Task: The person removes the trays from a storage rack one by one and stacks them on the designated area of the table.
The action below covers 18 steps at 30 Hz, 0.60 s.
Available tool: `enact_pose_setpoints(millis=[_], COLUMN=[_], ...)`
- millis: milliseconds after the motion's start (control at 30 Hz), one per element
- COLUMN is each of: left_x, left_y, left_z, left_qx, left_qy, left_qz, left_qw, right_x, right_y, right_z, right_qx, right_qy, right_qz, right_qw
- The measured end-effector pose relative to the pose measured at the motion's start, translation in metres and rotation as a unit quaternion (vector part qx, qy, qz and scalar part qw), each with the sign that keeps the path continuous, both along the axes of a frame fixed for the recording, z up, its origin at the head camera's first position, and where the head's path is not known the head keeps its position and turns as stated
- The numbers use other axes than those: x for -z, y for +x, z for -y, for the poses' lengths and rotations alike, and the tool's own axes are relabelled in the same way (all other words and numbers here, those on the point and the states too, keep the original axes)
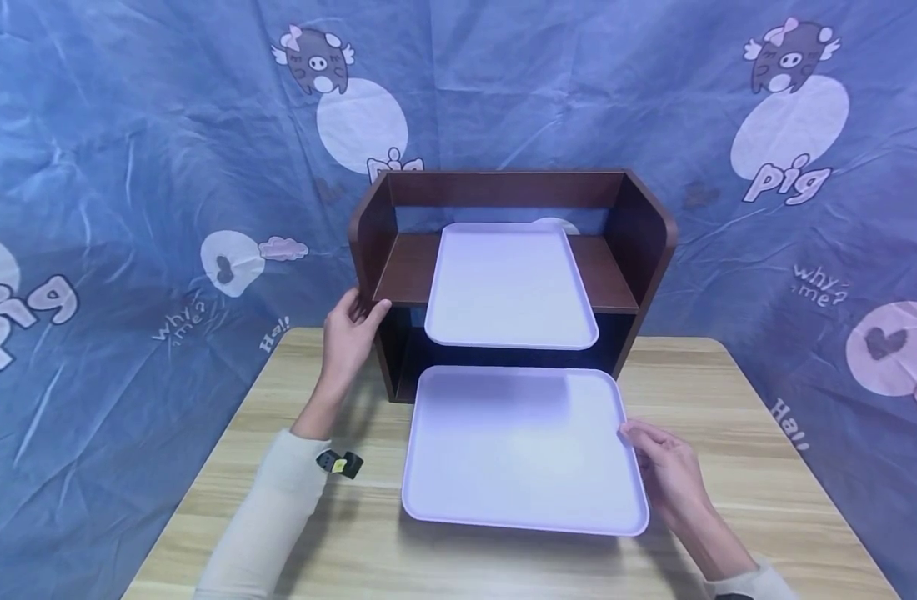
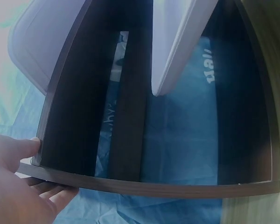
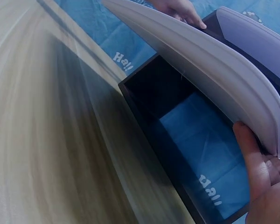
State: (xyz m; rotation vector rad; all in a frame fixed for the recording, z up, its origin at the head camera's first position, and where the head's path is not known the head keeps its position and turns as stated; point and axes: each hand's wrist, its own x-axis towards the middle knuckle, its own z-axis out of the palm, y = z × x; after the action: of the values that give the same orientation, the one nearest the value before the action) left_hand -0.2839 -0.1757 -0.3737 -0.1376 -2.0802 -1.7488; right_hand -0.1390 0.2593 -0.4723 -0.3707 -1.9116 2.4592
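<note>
A dark brown two-tier wooden shelf (image 1: 651, 237) stands toward the back of the table. At its left side, my left hand (image 1: 349, 337) grips the side panel near the middle board, thumb in front and fingers on the outer face (image 2: 23, 186). My right hand (image 1: 668, 468) pinches the right edge of a pale lilac tray (image 1: 522, 450). That tray is raised off the table in front of the lower compartment, and the right wrist view shows its underside (image 3: 214, 70). A second lilac tray (image 1: 511, 283) lies on the middle board, its front part jutting past the board's edge.
The shelf stands on a light wood-grain table (image 1: 729, 467). Blue cloth (image 1: 166, 167) with pig prints hangs behind and on both sides. Through the shelf's back opening the cloth (image 2: 182, 140) shows. A black strap with a yellow tag (image 1: 340, 464) is on the left wrist.
</note>
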Motion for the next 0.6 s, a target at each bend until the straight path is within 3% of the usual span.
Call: enact_pose_setpoints(millis=[600], left_x=[-0.002], left_y=[0.001], left_z=[-0.001], left_qx=[-0.005], left_qy=[-0.002], left_qz=[0.006], left_qw=[1.0000], right_x=[0.018], right_y=[0.006], right_z=[0.011], right_qx=[0.001], right_qy=[0.002], right_qz=[0.023], right_qw=[0.9997])
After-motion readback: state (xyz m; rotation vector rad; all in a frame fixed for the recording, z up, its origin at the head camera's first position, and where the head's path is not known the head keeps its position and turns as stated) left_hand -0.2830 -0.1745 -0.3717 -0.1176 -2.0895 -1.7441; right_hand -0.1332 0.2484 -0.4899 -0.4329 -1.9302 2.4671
